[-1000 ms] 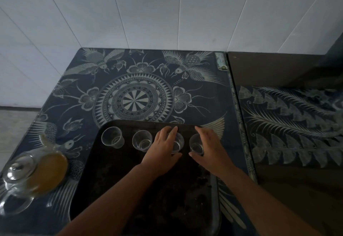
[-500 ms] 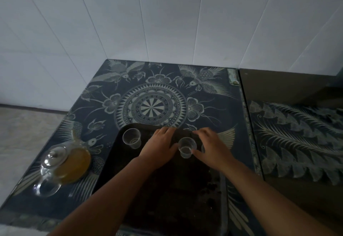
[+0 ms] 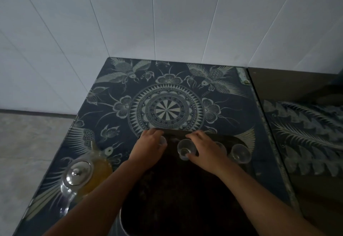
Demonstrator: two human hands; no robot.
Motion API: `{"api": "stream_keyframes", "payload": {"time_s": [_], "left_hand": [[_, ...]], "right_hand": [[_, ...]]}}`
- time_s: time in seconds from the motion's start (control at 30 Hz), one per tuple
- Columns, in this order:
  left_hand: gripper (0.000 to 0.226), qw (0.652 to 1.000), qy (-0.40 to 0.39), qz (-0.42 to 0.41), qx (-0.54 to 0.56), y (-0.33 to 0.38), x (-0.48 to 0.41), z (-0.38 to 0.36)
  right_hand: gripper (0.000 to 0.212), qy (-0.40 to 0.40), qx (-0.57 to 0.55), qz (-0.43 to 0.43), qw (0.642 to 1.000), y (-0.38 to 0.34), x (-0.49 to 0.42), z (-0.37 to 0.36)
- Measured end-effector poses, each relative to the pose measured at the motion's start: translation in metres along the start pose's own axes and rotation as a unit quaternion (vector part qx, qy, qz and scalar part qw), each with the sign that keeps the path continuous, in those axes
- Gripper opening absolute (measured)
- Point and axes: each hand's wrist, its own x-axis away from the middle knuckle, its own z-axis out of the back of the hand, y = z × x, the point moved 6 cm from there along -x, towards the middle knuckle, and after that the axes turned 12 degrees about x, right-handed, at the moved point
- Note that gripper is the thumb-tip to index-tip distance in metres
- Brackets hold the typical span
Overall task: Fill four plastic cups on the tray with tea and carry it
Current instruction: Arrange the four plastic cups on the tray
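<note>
Clear far-left cup (image 3: 163, 141) sat at far-left corner of tray (image 3: 185, 198), left hand (image 3: 148, 147) curled round it; right hand (image 3: 203, 149) pinched second cup (image 3: 185, 150) by far edge | teapot (image 3: 84, 175) stood at left edge of tabletop (image 3: 111, 106)

Nothing readable shows; the small sticker (image 3: 241, 75) at the table's (image 3: 111, 106) far corner is too blurred.
</note>
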Motion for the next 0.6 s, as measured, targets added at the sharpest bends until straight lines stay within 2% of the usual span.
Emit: {"api": "stream_keyframes", "payload": {"time_s": [0.23, 0.37, 0.6], "left_hand": [[0.072, 0.997, -0.068, 0.022, -0.004, -0.035, -0.003, -0.01], [0.089, 0.997, -0.078, 0.027, -0.001, -0.043, -0.005, -0.017], [0.089, 0.998, -0.061, 0.034, 0.006, -0.048, -0.005, -0.025]], "right_hand": [[0.077, -0.018, 0.008, -0.067, 0.998, -0.021, -0.014, -0.024], [0.087, -0.036, 0.002, -0.1, 0.994, -0.021, -0.017, -0.038], [0.085, -0.005, 0.03, -0.113, 0.993, -0.015, -0.016, -0.047]]}}
